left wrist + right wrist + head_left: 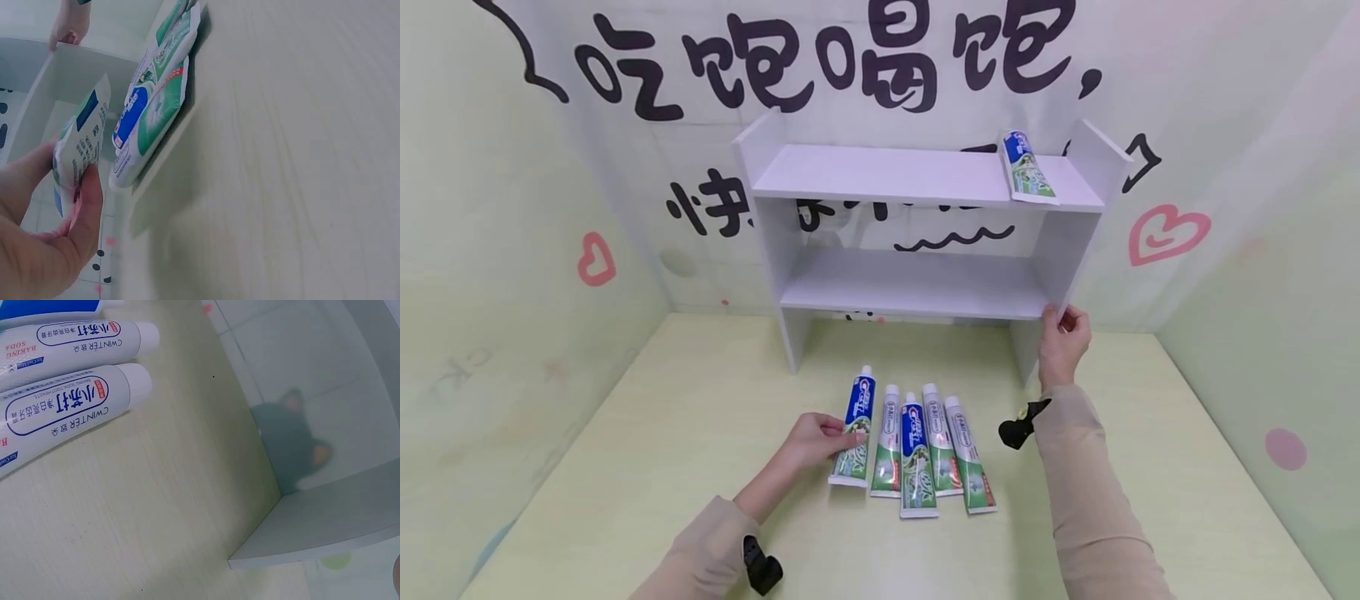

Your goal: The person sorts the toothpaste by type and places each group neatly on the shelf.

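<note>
My left hand [814, 439] pinches a blue, white and green toothpaste tube [859, 408] between thumb and fingers. In the left wrist view this tube [84, 144] is clear of the table, its printed back showing. To its right several more tubes lie side by side, caps toward the shelf: a blue-and-green toothpaste tube [917, 458] among white-and-green toothpaste tubes [972, 454]. My right hand [1064, 342] grips the right side panel of the white shelf [917, 283] at the lower board's corner. Only a sliver of that hand shows in the right wrist view.
On the shelf's top board, near the right end, another blue-and-green toothpaste tube [1028, 171] lies with its flat end at the front edge. The shelf stands at the back of the pale table [700, 392], before a wall [865, 125] with black lettering. Walls rise on both sides.
</note>
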Tool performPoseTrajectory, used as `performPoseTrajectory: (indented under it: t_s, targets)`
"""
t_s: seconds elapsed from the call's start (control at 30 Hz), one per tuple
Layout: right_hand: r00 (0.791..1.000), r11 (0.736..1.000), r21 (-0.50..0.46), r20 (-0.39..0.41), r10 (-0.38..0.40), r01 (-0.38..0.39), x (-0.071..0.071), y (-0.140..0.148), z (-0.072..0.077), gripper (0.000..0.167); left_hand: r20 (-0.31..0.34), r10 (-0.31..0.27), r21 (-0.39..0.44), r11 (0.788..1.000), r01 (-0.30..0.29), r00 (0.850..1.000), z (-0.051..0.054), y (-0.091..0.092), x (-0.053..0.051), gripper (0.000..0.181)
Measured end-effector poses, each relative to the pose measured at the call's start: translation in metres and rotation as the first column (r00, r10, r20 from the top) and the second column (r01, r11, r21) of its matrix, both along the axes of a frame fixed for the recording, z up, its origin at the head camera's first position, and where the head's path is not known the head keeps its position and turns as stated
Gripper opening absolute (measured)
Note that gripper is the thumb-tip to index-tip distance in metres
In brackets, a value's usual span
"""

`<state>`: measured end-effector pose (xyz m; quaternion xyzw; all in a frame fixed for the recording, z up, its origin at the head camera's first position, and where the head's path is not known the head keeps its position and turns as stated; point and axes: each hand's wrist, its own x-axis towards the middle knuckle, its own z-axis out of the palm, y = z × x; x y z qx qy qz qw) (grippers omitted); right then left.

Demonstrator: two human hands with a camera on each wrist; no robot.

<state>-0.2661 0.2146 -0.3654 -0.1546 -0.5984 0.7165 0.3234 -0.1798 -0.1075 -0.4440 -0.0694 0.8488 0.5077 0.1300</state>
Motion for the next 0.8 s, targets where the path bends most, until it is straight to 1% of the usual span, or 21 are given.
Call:
performPoseTrajectory:
  t_s: [0.13, 0.27, 0.37, 0.57, 0.67, 0.8]
  targets:
    - [1.000, 1.000, -0.003, -0.002, 0.001, -0.001, 0.001, 0.000, 0.000, 0.007, -0.014, 0.003, 0.010, 1.000, -0.003, 1.000, 0.010, 0.001, 0.002, 0.055]
    - [1.000, 1.000, -0.008, -0.003, 0.001, -0.001, -0.001, 0.001, -0.001, 0.007, -0.024, 0.014, 0.054, 0.998, -0.013, 1.000, 0.022, 0.002, 0.003, 0.055]
    - [1.000, 1.000, -0.007, -0.005, -0.001, 0.001, -0.005, 0.003, -0.005, 0.007, -0.032, 0.020, 0.074, 0.997, -0.018, 0.999, 0.032, 0.003, 0.005, 0.055]
    - [1.000, 1.000, 0.003, 0.005, -0.006, 0.006, -0.017, 0.010, -0.019, 0.008, -0.072, 0.019, 0.075, 0.997, -0.014, 0.997, 0.057, 0.005, 0.007, 0.054]
    - [1.000, 1.000, 0.010, 0.006, -0.009, 0.009, -0.019, 0.011, -0.021, 0.010, -0.102, 0.025, 0.096, 0.995, -0.015, 0.994, 0.069, 0.007, 0.008, 0.050]
    - [1.000, 1.000, -0.003, 0.002, 0.000, 0.000, -0.017, 0.009, -0.019, 0.011, -0.132, 0.029, 0.128, 0.992, -0.012, 0.991, 0.084, 0.010, 0.009, 0.049]
